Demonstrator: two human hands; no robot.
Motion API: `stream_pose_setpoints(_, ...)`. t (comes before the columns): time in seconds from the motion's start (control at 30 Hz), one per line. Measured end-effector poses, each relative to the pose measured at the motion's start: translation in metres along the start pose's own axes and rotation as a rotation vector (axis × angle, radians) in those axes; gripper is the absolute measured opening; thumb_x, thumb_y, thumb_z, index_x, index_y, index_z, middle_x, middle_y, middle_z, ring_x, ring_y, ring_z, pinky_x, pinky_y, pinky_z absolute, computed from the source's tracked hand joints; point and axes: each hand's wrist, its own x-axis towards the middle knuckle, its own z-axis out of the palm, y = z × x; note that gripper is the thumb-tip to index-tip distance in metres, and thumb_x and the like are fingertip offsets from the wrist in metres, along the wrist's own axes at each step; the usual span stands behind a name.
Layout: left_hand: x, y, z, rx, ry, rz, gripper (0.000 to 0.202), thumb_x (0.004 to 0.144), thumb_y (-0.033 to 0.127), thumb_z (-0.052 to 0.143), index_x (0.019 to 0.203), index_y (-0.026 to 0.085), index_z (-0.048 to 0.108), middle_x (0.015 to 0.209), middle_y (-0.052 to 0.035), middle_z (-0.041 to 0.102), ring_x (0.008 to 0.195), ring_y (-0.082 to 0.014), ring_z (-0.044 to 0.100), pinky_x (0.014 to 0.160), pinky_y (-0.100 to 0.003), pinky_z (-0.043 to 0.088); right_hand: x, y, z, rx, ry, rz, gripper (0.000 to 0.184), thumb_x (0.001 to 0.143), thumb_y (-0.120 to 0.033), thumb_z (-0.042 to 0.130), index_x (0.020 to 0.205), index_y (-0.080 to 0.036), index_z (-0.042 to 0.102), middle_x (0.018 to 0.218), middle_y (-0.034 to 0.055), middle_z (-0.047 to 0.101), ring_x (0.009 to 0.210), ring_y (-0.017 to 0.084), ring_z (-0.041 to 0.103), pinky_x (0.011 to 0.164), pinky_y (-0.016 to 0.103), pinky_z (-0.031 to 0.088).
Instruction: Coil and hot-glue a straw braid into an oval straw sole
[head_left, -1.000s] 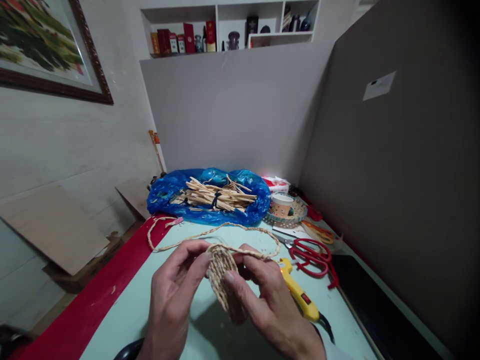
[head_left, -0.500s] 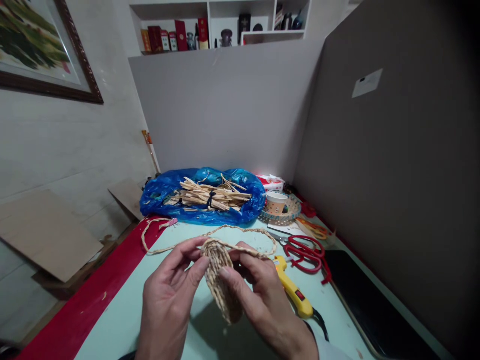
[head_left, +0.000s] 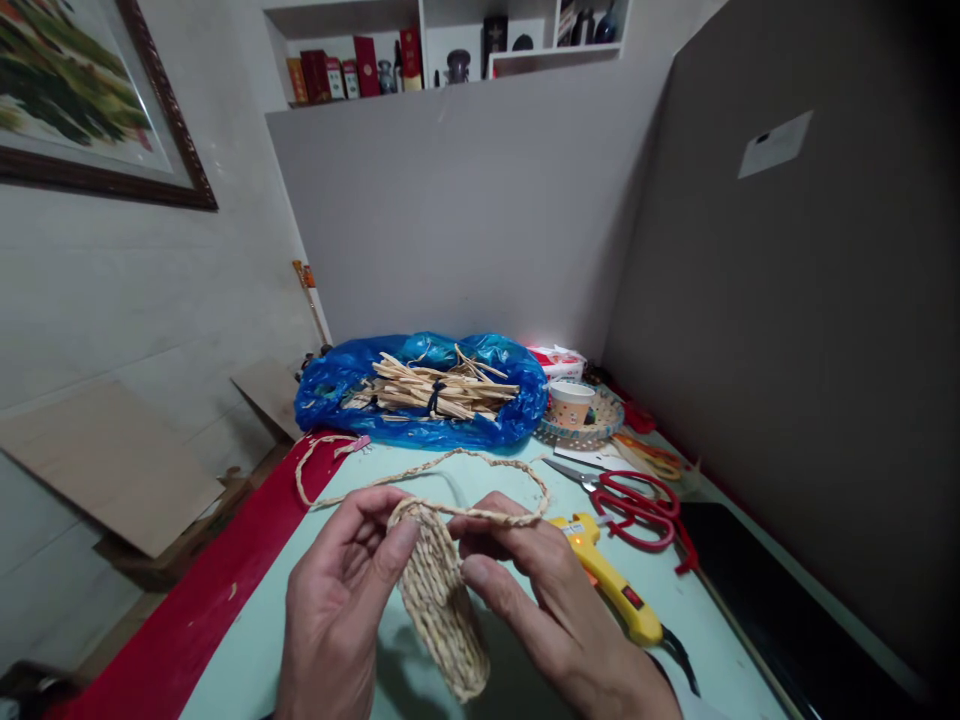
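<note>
A flat oval piece of coiled straw braid (head_left: 442, 605) hangs tilted between my hands, its rows running lengthwise. My left hand (head_left: 341, 580) pinches its upper left end, thumb on the near face and fingers behind. From the top of the piece a loose straw braid (head_left: 499, 517) runs to the right, across the fingers of my right hand (head_left: 544, 590), then loops back over the table to the left. The right thumb tip is beside the piece's right edge; the fingers are bent around the braid, partly hidden.
A yellow glue gun (head_left: 619, 590) lies right of my right hand, with red-handled scissors (head_left: 637, 508) beyond it. A black flat panel (head_left: 757, 590) is far right. Behind are a blue plastic bag (head_left: 337, 385), a straw bundle (head_left: 450, 390) and a paper cup (head_left: 571, 405) in a woven basket (head_left: 611, 415).
The oval piece has turned to show more of its flat face and sits slightly lower. My right thumb has moved off its face to its right edge. The view has shifted a little.
</note>
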Motion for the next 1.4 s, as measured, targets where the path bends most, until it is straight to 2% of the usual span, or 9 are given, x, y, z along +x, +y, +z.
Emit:
stream_pose_setpoints(0.27,0.006,-0.002,-0.008,-0.12,-0.064,-0.247,0.034,0.067,0.036,0.089,0.093,0.021,0.073,0.081,0.0,0.073,0.076,-0.0161,0.068,0.074,-0.025,0.056,0.007,0.0,0.001,0.087,-0.078,-0.042,0.022,0.099,-0.027,0.057,0.113,-0.023,0.072,0.111,0.005,0.073,0.107,0.02,0.066,0.097,0.03,0.05)
stream_pose_setpoints(0.43,0.01,-0.002,-0.008,-0.132,-0.1,-0.321,0.034,0.064,0.034,0.09,0.09,0.021,0.072,0.08,0.0003,0.071,0.075,-0.0142,0.064,0.068,-0.02,0.054,0.014,0.003,0.0,0.157,-0.069,-0.079,0.008,0.093,-0.022,0.068,0.086,-0.02,0.072,0.081,-0.0004,0.069,0.08,0.015,0.063,0.08,0.026,0.05)
stream_pose_setpoints(0.63,0.025,0.006,-0.026,-0.083,0.062,-0.203,0.035,0.06,0.03,0.091,0.086,0.018,0.07,0.075,0.0019,0.07,0.068,-0.0129,0.063,0.061,-0.018,0.054,0.02,0.0,-0.014,0.214,-0.003,-0.068,0.02,0.097,-0.024,0.062,0.079,-0.021,0.069,0.079,-0.0014,0.062,0.072,0.014,0.058,0.067,0.026,0.047)
stream_pose_setpoints(0.73,0.032,0.017,-0.04,-0.075,0.115,-0.164,0.021,0.073,0.021,0.084,0.088,0.018,0.07,0.078,0.0043,0.072,0.067,-0.0091,0.063,0.063,-0.013,0.054,0.018,0.0,-0.02,0.197,0.001,-0.066,0.018,0.098,-0.024,0.061,0.085,-0.021,0.072,0.082,0.0004,0.067,0.072,0.014,0.063,0.065,0.026,0.049)
stream_pose_setpoints(0.87,0.034,0.027,-0.056,-0.072,0.153,-0.153,0.003,0.088,0.014,0.069,0.088,0.017,0.069,0.078,0.0073,0.072,0.068,-0.0056,0.063,0.067,-0.009,0.053,0.0,-0.003,-0.029,0.133,-0.013,-0.06,0.018,0.099,-0.023,0.06,0.089,-0.021,0.075,0.078,0.0016,0.072,0.074,0.016,0.067,0.071,0.028,0.051)
stream_pose_setpoints(1.07,0.042,0.01,-0.077,-0.078,0.196,-0.109,0.008,0.085,0.012,0.069,0.089,0.018,0.074,0.087,0.0,0.075,0.076,-0.0115,0.067,0.065,-0.013,0.058,-0.055,-0.005,-0.031,0.06,-0.05,-0.113,0.011,0.096,-0.023,0.067,0.091,-0.022,0.076,0.084,0.0029,0.071,0.078,0.015,0.067,0.074,0.027,0.051)
stream_pose_setpoints(1.23,0.04,-0.005,-0.075,-0.122,0.148,-0.153,0.009,0.083,0.011,0.07,0.087,0.019,0.074,0.087,-0.0013,0.073,0.076,-0.0119,0.066,0.066,-0.012,0.059,-0.09,0.001,-0.009,0.022,-0.093,-0.015,0.019,0.1,-0.021,0.056,0.095,-0.02,0.074,0.088,0.0079,0.072,0.082,0.017,0.068,0.073,0.026,0.053)
stream_pose_setpoints(1.33,0.036,-0.008,-0.067,-0.124,0.125,-0.199,0.01,0.084,0.01,0.069,0.084,0.019,0.073,0.085,-0.0005,0.072,0.076,-0.0126,0.066,0.064,-0.013,0.06,-0.1,0.006,0.009,-0.042,-0.043,-0.15,0.023,0.102,-0.029,0.053,0.094,-0.019,0.072,0.083,0.0078,0.069,0.074,0.015,0.067,0.065,0.023,0.054)
stream_pose_setpoints(1.4,0.035,-0.009,-0.062,-0.121,0.126,-0.216,0.012,0.085,0.008,0.068,0.084,0.019,0.072,0.087,0.0,0.072,0.075,-0.0121,0.065,0.062,-0.013,0.06,-0.104,0.005,0.018,-0.126,-0.108,-0.16,0.022,0.103,-0.029,0.051,0.099,-0.018,0.07,0.085,0.0078,0.067,0.074,0.015,0.065,0.064,0.021,0.054)
